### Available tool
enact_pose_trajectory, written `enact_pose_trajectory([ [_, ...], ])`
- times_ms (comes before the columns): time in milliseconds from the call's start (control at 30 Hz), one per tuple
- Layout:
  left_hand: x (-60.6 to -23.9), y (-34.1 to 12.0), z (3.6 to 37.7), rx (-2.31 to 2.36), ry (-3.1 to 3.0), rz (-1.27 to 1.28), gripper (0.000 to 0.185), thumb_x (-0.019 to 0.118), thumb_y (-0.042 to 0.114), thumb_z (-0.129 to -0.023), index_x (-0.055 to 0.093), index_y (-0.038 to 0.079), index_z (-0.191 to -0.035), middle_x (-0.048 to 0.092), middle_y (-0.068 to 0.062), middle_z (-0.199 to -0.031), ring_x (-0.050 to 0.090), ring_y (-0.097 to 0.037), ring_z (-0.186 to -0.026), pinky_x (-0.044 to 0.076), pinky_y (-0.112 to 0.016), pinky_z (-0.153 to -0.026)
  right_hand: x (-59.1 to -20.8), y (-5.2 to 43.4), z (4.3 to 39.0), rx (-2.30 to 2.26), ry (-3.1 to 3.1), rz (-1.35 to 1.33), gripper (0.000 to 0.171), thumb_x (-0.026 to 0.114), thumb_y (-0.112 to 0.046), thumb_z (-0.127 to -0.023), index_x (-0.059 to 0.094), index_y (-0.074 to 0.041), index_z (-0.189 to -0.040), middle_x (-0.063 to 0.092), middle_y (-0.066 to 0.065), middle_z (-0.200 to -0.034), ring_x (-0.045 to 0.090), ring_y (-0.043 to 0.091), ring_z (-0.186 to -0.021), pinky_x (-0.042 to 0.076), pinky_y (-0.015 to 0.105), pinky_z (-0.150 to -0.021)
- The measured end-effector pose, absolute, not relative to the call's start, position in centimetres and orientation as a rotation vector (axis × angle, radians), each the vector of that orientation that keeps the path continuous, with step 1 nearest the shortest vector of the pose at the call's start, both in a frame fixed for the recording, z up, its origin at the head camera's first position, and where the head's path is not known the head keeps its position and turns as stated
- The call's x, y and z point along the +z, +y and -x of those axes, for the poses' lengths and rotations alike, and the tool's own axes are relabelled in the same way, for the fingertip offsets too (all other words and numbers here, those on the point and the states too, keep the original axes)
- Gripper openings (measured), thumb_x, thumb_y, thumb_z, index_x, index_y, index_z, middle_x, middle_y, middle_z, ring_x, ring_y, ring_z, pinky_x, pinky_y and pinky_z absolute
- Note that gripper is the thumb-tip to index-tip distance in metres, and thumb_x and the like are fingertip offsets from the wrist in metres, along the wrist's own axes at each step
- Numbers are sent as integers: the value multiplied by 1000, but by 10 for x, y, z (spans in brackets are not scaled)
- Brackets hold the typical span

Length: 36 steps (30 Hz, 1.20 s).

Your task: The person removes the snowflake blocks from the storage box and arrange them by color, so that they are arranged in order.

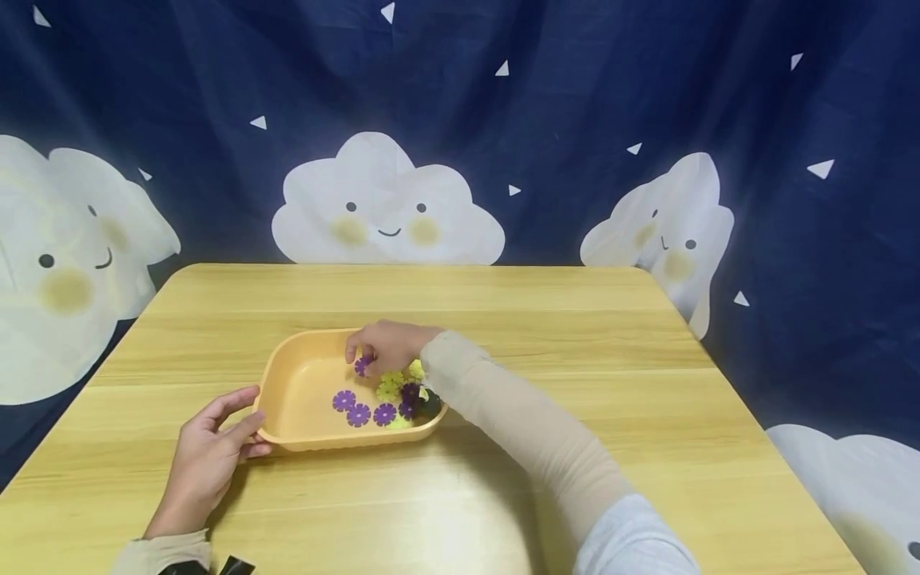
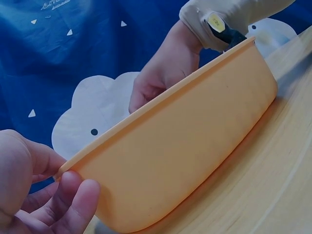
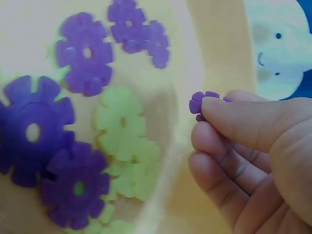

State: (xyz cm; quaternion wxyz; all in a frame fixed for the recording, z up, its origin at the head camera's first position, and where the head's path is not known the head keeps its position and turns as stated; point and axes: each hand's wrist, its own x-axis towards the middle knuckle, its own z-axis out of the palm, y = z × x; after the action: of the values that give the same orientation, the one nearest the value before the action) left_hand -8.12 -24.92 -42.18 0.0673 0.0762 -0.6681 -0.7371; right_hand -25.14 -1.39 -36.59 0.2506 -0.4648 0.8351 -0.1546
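An orange plastic tray (image 1: 291, 395) with rounded corners stands on the table, tilted in the left wrist view by that camera's angle. My left hand (image 1: 204, 455) grips its near left corner, thumb and fingers pinching the rim. Over the tray's inside, toward the far wall, is my right hand (image 1: 391, 345). Its thumb and index finger pinch a purple snowflake disc (image 3: 196, 105), partly covered by the thumb. Below lie loose purple snowflake discs (image 1: 344, 401) and yellow-green snowflake discs (image 1: 389, 389), several of each, mostly toward the tray's right side.
The wood-grain table (image 1: 575, 335) extends around the tray. Behind it hangs a dark blue curtain (image 1: 561, 96) printed with white clouds and triangles. The right wrist's dark camera strap (image 2: 226, 35) sits near the tray's right end.
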Motion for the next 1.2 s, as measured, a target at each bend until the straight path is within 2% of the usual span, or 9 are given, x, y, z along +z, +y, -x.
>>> enact_pose_trajectory([
  [100, -421, -248, 81, -2209, -2026, -222, 33, 64, 1, -92, 55, 1, -124, 49, 0, -119, 61, -13, -66, 61, -26, -57, -360, -10, 252, -442, 2284, 1271, 32, 66, -10, -93, 62, -12, -125, 61, -5, -100, 58, 8, -91, 51, 14, -78],
  [233, -419, -247, 82, -2199, -2033, -220, 35, 64, 1, -93, 53, -2, -126, 48, 0, -119, 61, -13, -65, 61, -26, -56, -351, -5, 253, -486, 2300, 1277, 33, 66, -8, -92, 63, -9, -125, 64, -5, -105, 58, 7, -96, 49, 13, -86],
  [467, -416, -247, 83, -2196, -2024, -218, 34, 63, -2, -92, 53, -3, -125, 48, -2, -118, 61, -14, -65, 61, -26, -59, -338, 9, 258, -534, 2325, 1324, 33, 66, -5, -92, 62, -4, -125, 65, 1, -105, 60, 11, -97, 50, 15, -88],
  [800, -415, -246, 81, -2239, -1985, -248, 27, 62, -3, -93, 58, 1, -119, 47, -5, -115, 60, -14, -64, 62, -27, -60, -331, 28, 264, -594, 2370, 1253, 34, 66, -5, -92, 63, -6, -126, 66, 2, -108, 62, 14, -100, 51, 18, -90],
  [1200, -417, -245, 78, -2228, -2003, -285, 25, 62, -2, -93, 59, -3, -118, 45, -8, -115, 60, -14, -64, 62, -29, -59, -330, 49, 264, -735, 2378, 1156, 35, 62, 4, -90, 64, -8, -123, 66, 0, -106, 63, 15, -102, 54, 18, -86],
])
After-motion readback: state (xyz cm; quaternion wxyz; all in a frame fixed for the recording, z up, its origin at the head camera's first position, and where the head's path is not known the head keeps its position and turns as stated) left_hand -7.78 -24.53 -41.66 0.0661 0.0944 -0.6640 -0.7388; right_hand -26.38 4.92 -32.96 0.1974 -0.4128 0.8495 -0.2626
